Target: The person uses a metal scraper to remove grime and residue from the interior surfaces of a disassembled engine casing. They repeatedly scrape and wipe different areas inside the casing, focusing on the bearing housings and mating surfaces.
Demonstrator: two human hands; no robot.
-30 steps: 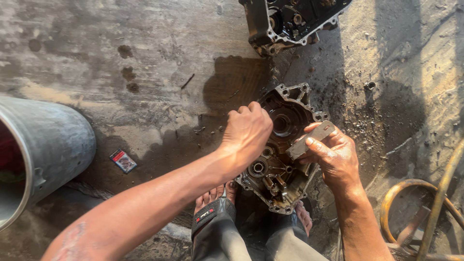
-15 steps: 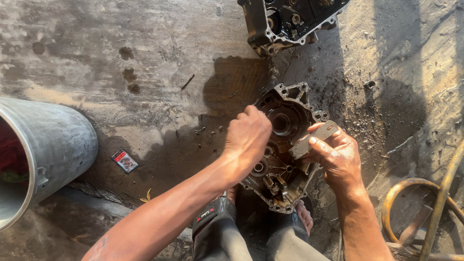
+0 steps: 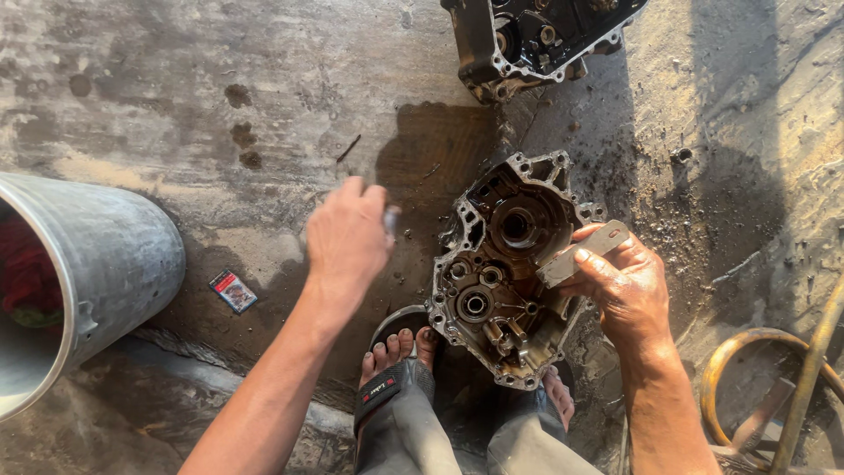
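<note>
A grey metal engine case half (image 3: 503, 264) lies open side up on the concrete floor, just ahead of my feet. My right hand (image 3: 622, 290) rests on its right edge and grips a flat grey metal piece (image 3: 582, 253) against the rim. My left hand (image 3: 346, 237) is blurred, off to the left of the case and clear of it, fingers curled around something small and pale that I cannot make out.
A second, darker engine case half (image 3: 536, 40) lies at the top. A large metal drum (image 3: 83, 273) lies on its side at the left. A small red packet (image 3: 233, 291) sits on the floor. Curved yellowish tubing (image 3: 765, 369) is at the lower right.
My left hand has lifted off the engine case and swung left, away from it. The case's inside is now uncovered. My right hand has stayed on the right edge.
</note>
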